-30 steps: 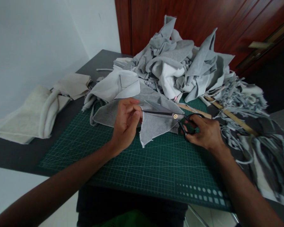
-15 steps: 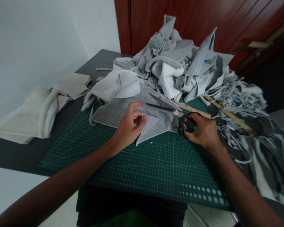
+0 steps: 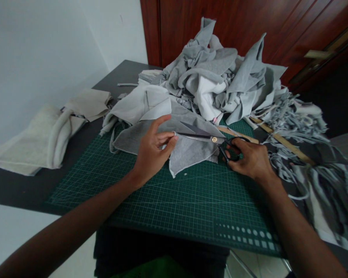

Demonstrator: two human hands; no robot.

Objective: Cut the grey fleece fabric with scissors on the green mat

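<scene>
A grey piece of fabric (image 3: 191,152) lies on the green cutting mat (image 3: 176,200). My left hand (image 3: 152,152) pinches its edge between thumb and fingers, lifting it slightly. My right hand (image 3: 249,158) grips the black handles of a pair of scissors (image 3: 208,138). The blades are parted and point left, with their tips at the fabric edge next to my left fingers.
A big heap of grey and white cloth (image 3: 214,77) fills the back of the table. Cut grey strips (image 3: 307,154) pile up at the right over a wooden ruler (image 3: 281,141). Folded cream cloth (image 3: 46,135) lies at the left. A dark wooden door stands behind.
My left hand has taken hold of the fabric edge again and raised it. The scissor blades have moved down to that edge.
</scene>
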